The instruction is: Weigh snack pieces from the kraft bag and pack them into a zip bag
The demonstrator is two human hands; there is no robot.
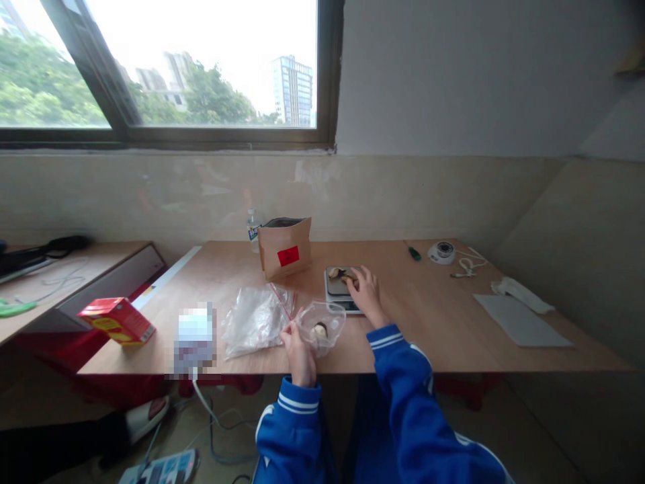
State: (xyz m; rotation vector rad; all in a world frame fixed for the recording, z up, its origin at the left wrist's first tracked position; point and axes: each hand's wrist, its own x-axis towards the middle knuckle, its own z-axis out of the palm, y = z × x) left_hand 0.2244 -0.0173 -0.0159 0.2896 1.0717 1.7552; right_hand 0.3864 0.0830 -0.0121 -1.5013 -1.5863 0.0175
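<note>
The left hand sits at the near edge of the wooden table, fingers pinched shut on the rim of a small clear bag. The bag opens up and away from that hand, and a few pale, brownish pieces lie in its bottom, just past the fingertips. To the outer side of the left hand, touching or nearly touching the held bag, lies a loose pile of clear plastic bags with a red strip along one edge.

The right hand reaches forward over a small scale, palm down, fingers spread and bent toward the brown pieces on its tray. Whether the fingertips actually grip a piece cannot be told; they cover part of the heap. The scale lies just beyond the held bag, between the two hands and a little further out.

Beyond the left hand stands a brown paper bag with a red label, open at the top, and a water bottle behind it. Well off past the right hand lie a green-handled screwdriver, a round white device with a cord, and a grey sheet. Far to the left hand's outer side a red box rests on the table corner
</note>
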